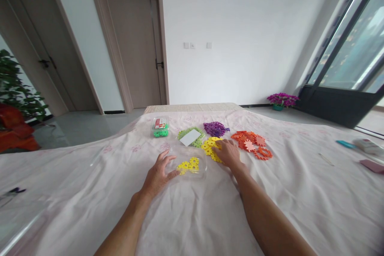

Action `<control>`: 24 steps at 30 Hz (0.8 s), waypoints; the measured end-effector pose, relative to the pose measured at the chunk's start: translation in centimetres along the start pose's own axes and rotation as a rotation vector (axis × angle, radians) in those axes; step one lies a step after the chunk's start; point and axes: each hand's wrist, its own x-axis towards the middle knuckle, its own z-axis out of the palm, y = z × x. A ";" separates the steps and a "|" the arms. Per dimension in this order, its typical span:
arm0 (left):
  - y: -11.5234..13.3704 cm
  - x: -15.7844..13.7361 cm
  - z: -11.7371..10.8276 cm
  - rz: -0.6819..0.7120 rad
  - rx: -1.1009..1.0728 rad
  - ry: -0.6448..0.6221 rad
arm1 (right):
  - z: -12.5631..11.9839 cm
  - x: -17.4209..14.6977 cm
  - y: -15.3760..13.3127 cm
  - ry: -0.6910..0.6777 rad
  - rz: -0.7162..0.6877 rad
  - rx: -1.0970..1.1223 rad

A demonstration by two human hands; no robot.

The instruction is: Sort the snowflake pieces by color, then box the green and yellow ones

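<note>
My left hand (160, 172) holds the left side of a clear plastic box (201, 173), fingers at its far edge and thumb near its front. Several yellow snowflake discs (194, 163) lie inside that box. My right hand (229, 153) reaches into a pile of yellow snowflake discs (210, 144) just right of the box. Its fingers are bent down on the discs, and the fingertips are partly hidden.
Behind the box lie light green pieces (199, 141) under a white card (190, 137), and a lidded box of green pieces (161, 127). Purple pieces (215, 129) and orange pieces (248, 141) sit farther right on the pale cloth (204, 216). A teal object (345, 144) lies at far right.
</note>
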 end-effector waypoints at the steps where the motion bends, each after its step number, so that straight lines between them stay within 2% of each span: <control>1: -0.1 0.0 0.0 0.003 0.001 0.001 | -0.1 0.0 0.0 -0.013 -0.008 -0.011; 10: 0.2 0.0 -0.1 -0.003 0.008 -0.020 | -0.8 0.3 0.7 -0.082 -0.100 -0.072; 24: -0.1 0.0 -0.1 0.003 -0.006 -0.003 | 0.1 0.5 0.5 -0.060 -0.003 0.019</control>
